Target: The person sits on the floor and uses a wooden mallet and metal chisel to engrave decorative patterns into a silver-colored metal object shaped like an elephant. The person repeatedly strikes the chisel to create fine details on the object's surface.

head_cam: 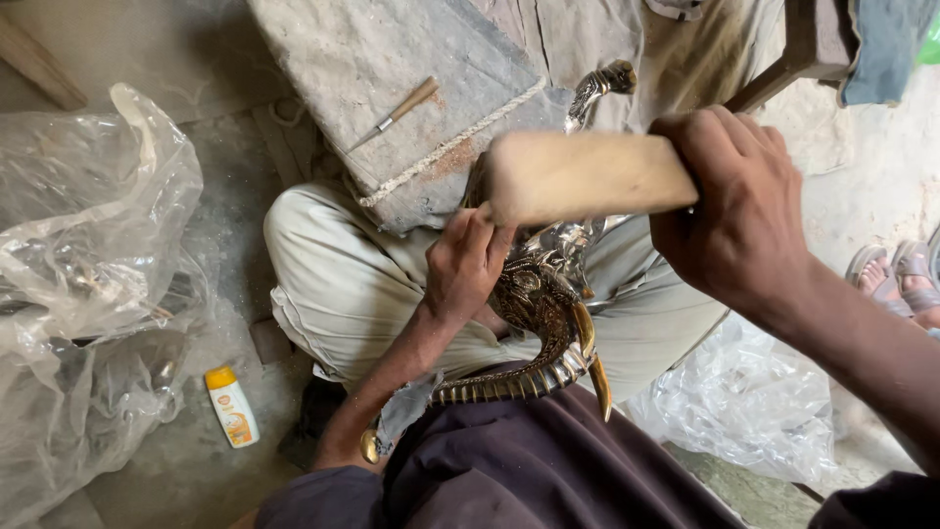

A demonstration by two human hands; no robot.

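Observation:
My right hand (741, 211) is closed around a thick pale wooden mallet (585, 176), held raised above my lap. Beneath it lies an ornate brass figure (541, 315) with a ribbed curved body, pointed golden tips and a bird-like head (599, 86) reaching toward the cloth behind. My left hand (466, 263) presses on the figure's upper part, fingers curled as if pinching something small against it; what they hold is hidden. The figure rests across my lap on dark purple cloth (529, 460).
A small wooden-handled tool (397, 113) lies on a grey padded block (392, 88) edged with rope. Crumpled clear plastic (88, 284) fills the left side, more plastic (749, 402) lies at the right. A small white and orange bottle (231, 406) rests on the floor. Another person's sandalled feet (896, 277) show at far right.

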